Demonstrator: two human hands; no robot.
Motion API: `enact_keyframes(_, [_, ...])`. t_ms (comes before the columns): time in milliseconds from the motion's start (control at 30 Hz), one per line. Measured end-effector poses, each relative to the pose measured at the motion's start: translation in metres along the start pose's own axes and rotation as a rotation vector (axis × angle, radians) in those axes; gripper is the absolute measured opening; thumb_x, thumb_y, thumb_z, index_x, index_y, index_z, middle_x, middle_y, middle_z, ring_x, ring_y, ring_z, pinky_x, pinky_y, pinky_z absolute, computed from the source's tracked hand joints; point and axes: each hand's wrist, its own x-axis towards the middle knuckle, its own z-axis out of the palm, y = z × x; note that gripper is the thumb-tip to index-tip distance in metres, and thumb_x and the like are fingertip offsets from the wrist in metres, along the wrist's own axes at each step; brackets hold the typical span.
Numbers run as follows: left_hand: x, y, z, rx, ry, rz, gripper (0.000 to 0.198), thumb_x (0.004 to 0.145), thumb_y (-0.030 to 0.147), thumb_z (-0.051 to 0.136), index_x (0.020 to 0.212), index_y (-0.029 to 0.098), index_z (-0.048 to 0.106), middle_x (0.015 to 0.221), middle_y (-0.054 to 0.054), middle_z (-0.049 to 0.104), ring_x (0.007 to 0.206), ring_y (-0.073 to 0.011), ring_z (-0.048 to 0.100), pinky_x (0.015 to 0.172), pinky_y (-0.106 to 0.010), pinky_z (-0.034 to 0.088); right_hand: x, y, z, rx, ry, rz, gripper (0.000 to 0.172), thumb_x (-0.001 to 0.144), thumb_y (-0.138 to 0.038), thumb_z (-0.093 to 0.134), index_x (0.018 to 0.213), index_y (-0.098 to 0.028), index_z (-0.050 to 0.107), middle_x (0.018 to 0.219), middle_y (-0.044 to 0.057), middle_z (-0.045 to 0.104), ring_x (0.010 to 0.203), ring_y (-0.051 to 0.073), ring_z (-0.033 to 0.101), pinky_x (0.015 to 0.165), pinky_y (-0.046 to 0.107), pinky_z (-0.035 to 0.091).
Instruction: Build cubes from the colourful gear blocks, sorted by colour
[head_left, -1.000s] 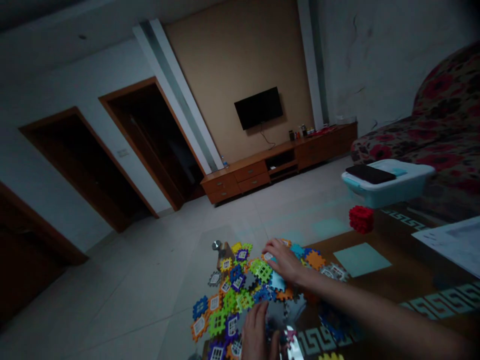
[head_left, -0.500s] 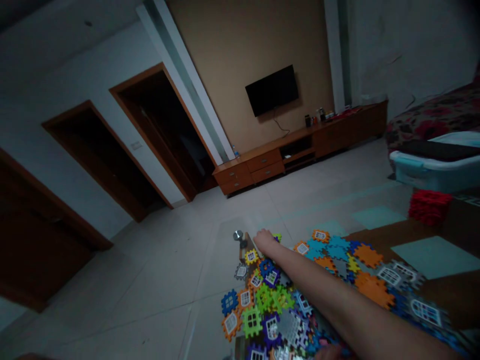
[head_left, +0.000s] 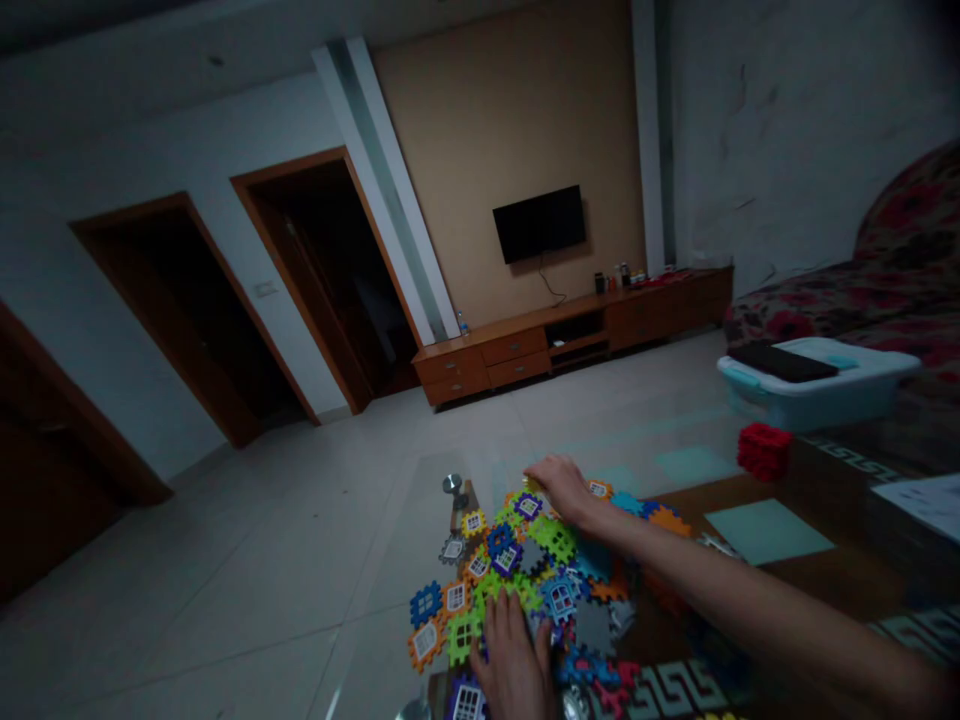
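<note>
"What did you have under the hands?"

"A heap of interlocking plastic waffle tiles (head_left: 551, 540) on a glass-topped table (head_left: 847, 570), in green, blue, orange, purple and grey, many with small white window panels. My right hand (head_left: 561, 490) lay over the far edge of the heap, and my left hand (head_left: 514, 670) lay over the near edge."

"And the fingers?"

"My left fingers (head_left: 517, 640) were straight and open against the tiles, with nothing pinched. My right fingers (head_left: 544, 478) curled over the far tiles, and I couldn't tell whether they had closed on one."

"Which step did you judge that to be?"

"Working through the heap by hand, with both hands in it. The tiles overlapped, so I judged that the next move called for a clean hold on a single tile."

"What lay around the heap?"

"Beyond it to the right sat a red cube of tiles (head_left: 763, 451), and further right of the heap was a pale blue plastic storage box (head_left: 817, 400) with a flat black slab (head_left: 780, 362) on its lid."
</note>
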Motion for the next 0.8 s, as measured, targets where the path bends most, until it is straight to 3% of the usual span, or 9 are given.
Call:
enact_keyframes(67, [0.001,0.009,0.001,-0.006,-0.053,0.036,0.047,0.091,0.033,0.041,0.134,0.018,0.051,0.147,-0.011,0.044,0.14,-0.0324,0.035,0.112,-0.065,0.023,-0.03,0.013,-0.017,-0.006,0.014,-0.029,0.022,0.089,-0.023,0.053,0.105,-0.016,0.067,0.105,0.008,0.068,0.101,0.024,0.06,0.093,0.043,0.046])
enact_keyframes(133, [-0.003,0.021,0.002,-0.048,-0.114,0.109,0.047,0.09,0.032,0.042,0.135,0.022,0.05,0.147,-0.009,0.045,0.14,-0.0309,0.034,0.113,-0.065,0.02,-0.063,0.029,-0.03,0.045,0.066,-0.066,0.03,0.085,-0.016,0.047,0.106,-0.017,0.068,0.108,0.01,0.069,0.104,0.024,0.059,0.097,0.041,0.042])
enact_keyframes(233, [-0.008,0.032,-0.002,-0.11,-0.187,0.172,0.048,0.089,0.03,0.042,0.137,0.027,0.047,0.148,-0.006,0.044,0.141,-0.0274,0.034,0.115,-0.061,0.02,-0.11,0.054,-0.044,0.188,0.124,0.065,0.035,0.083,-0.025,0.046,0.11,-0.017,0.067,0.108,0.011,0.069,0.101,0.024,0.062,0.093,0.038,0.046])
enact_keyframes(367, [-0.004,0.02,-0.021,-0.061,-0.123,-0.002,0.047,0.091,0.038,0.039,0.134,0.023,0.051,0.147,-0.009,0.047,0.139,-0.0281,0.037,0.115,-0.058,0.022,-0.155,0.07,-0.06,0.342,0.118,0.245,0.042,0.079,-0.037,0.05,0.114,-0.017,0.063,0.095,0.01,0.069,0.087,0.024,0.064,0.08,0.035,0.051])
enact_keyframes(533, [0.0,-0.007,-0.036,-0.014,-0.065,-0.18,0.046,0.092,0.035,0.033,0.128,0.018,0.055,0.138,-0.012,0.055,0.135,-0.0305,0.041,0.107,-0.059,0.032,-0.182,0.075,-0.066,0.396,0.147,0.242,0.044,0.078,-0.039,0.051,0.115,-0.019,0.063,0.121,0.013,0.065,0.113,0.03,0.057,0.098,0.045,0.044])
enact_keyframes(800, [0.003,0.001,-0.032,-0.055,-0.066,-0.103,0.039,0.09,0.034,0.038,0.117,0.019,0.061,0.136,-0.012,0.057,0.132,-0.0272,0.044,0.109,-0.055,0.028,-0.199,0.067,-0.066,0.478,-0.031,0.324,0.025,0.072,-0.027,0.056,0.091,-0.02,0.07,0.081,0.005,0.069,0.078,0.021,0.062,0.073,0.034,0.049])
